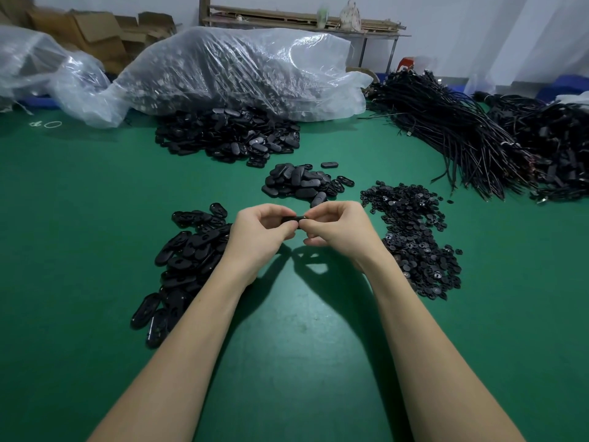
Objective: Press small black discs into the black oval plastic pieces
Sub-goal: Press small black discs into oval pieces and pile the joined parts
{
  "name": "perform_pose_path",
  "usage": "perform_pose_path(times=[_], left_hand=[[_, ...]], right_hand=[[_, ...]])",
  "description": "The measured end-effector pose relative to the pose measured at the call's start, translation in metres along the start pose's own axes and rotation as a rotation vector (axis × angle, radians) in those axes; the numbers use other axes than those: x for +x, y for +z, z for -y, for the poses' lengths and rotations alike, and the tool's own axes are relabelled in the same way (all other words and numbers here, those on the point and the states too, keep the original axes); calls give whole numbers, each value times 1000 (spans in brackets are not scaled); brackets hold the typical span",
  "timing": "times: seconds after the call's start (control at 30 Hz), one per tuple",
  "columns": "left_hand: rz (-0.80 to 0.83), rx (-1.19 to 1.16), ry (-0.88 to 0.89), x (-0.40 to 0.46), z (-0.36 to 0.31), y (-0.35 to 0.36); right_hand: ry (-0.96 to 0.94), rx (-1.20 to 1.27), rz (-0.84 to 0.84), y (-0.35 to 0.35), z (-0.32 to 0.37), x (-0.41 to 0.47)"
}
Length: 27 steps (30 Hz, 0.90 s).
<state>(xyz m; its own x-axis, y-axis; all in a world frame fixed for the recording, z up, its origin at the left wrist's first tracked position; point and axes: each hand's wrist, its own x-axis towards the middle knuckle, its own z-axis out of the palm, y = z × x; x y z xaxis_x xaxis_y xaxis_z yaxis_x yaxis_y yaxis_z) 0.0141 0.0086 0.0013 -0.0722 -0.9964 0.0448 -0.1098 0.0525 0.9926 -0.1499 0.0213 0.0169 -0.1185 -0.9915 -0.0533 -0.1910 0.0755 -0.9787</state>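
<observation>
Both hands pinch one oval piece (291, 219) held crosswise between them, left hand (259, 232) and right hand (338, 229) at opposite ends, disc hidden

Glossy black plastic ovals (188, 250) on matt green table (79, 218).

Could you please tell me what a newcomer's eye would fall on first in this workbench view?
First, the left hand and right hand meeting at centre, both pinching one black oval piece above the green table. Next, the big clear plastic bag of dark parts at the back, spilling ovals in front. Then the heap of small black discs just right of the hands, and black cables far right.
</observation>
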Motion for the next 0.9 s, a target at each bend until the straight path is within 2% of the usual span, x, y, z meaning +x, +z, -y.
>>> perform_pose_path(times=[0.37,0.57,0.73,0.9], left_hand=[[-105,89,24,-3,1,9],[-94,107,17,-5,0,11],[107,-142,-83,-2,-6,-6],[112,-266,-148,-4,-8,-4]], right_hand=[[-44,-74,-26,5,-1,-1],[-50,-55,-9,3,-3,-3],[-22,113,97,-5,0,-4],[60,217,125,-10,1,-3]])
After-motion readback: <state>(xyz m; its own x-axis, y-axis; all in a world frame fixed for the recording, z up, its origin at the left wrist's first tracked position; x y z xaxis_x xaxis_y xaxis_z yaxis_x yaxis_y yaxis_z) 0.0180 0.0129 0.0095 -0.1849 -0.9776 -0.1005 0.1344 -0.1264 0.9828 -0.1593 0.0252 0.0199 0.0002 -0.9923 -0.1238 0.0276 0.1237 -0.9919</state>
